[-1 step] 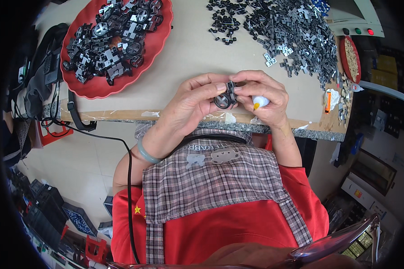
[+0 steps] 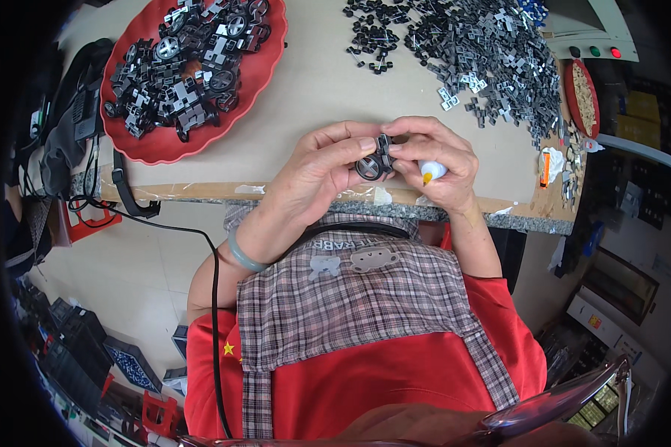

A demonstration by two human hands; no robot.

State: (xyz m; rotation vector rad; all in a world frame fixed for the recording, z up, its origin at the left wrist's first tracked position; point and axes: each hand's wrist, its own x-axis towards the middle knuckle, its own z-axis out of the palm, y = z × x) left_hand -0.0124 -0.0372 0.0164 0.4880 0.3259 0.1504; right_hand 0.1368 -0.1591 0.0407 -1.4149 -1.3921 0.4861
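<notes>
Above the table's near edge, my left hand (image 2: 322, 155) is closed round a small black assembly with a grey cross-spoked wheel (image 2: 370, 167). Its thumb presses on the top of the piece. My right hand (image 2: 443, 153) pinches the other side of the same assembly with thumb and index finger. Tucked in the curled fingers of that hand is a small white squeeze bottle (image 2: 433, 168), its yellow tip pointing down toward me. The fingers partly cover the assembly, so its far side is hidden.
At the left stands a red scalloped tray (image 2: 153, 155) heaped with black wheeled assemblies. Loose dark parts (image 2: 492, 67) are piled at the far right, beside a red dish (image 2: 572, 89) of small tan pieces. An orange-labelled tube (image 2: 545, 170) lies near the right edge. A black cable (image 2: 215, 298) hangs over my left side.
</notes>
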